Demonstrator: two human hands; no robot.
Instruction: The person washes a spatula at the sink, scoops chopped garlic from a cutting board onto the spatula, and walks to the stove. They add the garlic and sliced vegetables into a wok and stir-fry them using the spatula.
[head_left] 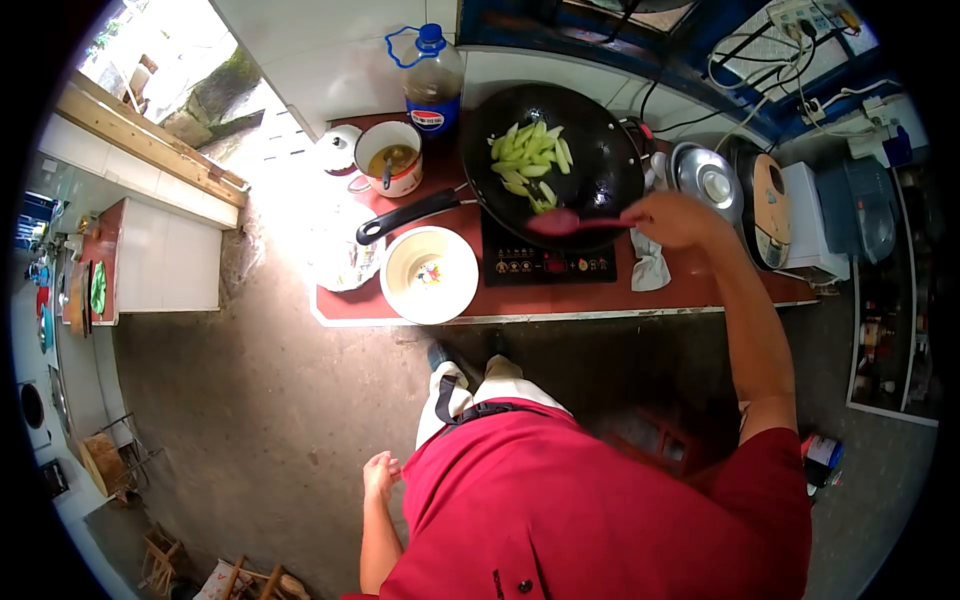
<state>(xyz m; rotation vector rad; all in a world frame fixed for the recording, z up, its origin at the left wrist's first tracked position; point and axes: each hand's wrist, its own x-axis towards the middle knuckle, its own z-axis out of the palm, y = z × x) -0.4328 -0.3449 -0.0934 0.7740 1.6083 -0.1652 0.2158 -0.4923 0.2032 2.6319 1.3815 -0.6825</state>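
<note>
While the fingers of the right hand (pixel 668 220) grasp the red spatula (pixel 563 222), its blade seems, through some blur, to rest against the near wall of the wok (pixel 605 125). The green slices (pixel 525 152) lie inside, gathered toward the left; a hard sweep could throw some over that rim. The left hand (pixel 380 474) hangs released, away from the long handle (pixel 410 216), so an off-centre push could swivel the unsteadied wok on the cooker (pixel 550 267), its handle knocking the white bowl (pixel 430 290) just beside.
</note>
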